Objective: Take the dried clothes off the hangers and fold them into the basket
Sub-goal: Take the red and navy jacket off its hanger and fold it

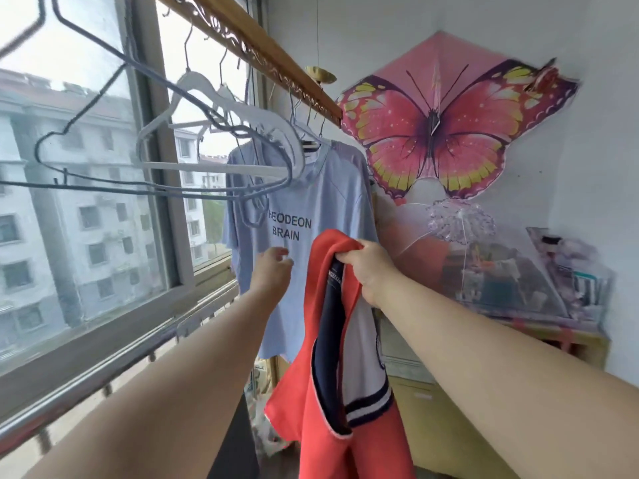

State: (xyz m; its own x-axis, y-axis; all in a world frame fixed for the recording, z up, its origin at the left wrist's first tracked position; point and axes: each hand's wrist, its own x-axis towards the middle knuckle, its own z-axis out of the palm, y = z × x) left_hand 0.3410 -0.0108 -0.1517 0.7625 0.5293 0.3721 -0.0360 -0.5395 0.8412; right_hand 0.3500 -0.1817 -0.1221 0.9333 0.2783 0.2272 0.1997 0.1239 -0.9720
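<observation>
A wide sliding window with a grey metal frame point(152, 140) fills the left side, with pale apartment blocks beyond the glass. On the white wall to the right hangs a large pink butterfly-shaped kite with yellow wing edges point(473, 133). Between window and kite, a light blue cotton T-shirt printed with black letters ending in "BRAIN" point(321, 191) hangs full length from a hanger hooked on the overhead rail. In front of its lower right part dangles an orange-red knit garment with navy and white striped trim point(318, 392), held up by its top edge and hanging free below. The wood-coloured drying rail with ornate metal edging point(249, 31) runs diagonally from the top of the view down toward the kite. Several bare hangers hang from it nearer the camera: a big dark blue wire hanger point(103, 184) and, behind it, white plastic hangers point(214, 167). Low on the right, a clear mesh dome cover point(511, 278) sits over a cluttered shelf. The two hands are apart. The right hand point(371, 267) is clenched around the bunched top of the orange-red garment. The left hand point(273, 269) reaches toward the blue T-shirt just under the lettering, fingers loosely spread and holding nothing; whether its fingertips touch the cloth cannot be told.
</observation>
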